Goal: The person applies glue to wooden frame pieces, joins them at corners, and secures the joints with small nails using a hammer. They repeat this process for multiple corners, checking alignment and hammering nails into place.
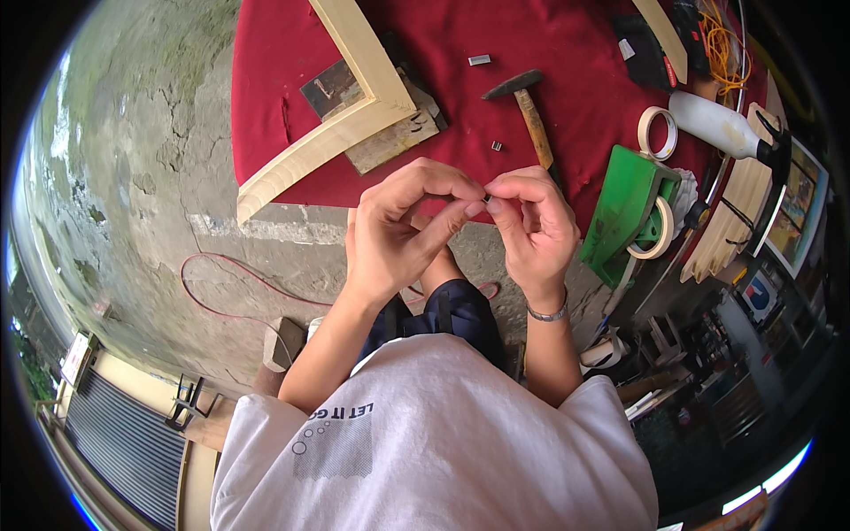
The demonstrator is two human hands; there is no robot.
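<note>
Nearest, raised over the lap: left hand [403, 226] and right hand [531, 221], fingertips meeting, each curled nearly closed. Pinched between both thumbs and forefingers, a tiny dark metal piece [486, 189], too small to identify. Silver bracelet [547, 313] on the right wrist. Below and left of the hands, a thin red cord [232, 270] looped on cracked concrete floor [142, 168]. Just beyond the fingertips, a wooden-handled hammer [529, 111] on red cloth [575, 80], small metal bits [497, 146] beside it. Beyond the left hand, a pale wooden frame corner [372, 106] on flat boards. Right of the right hand, green tape dispenser [627, 212], masking tape roll [658, 133], white plastic bottle [715, 124].
</note>
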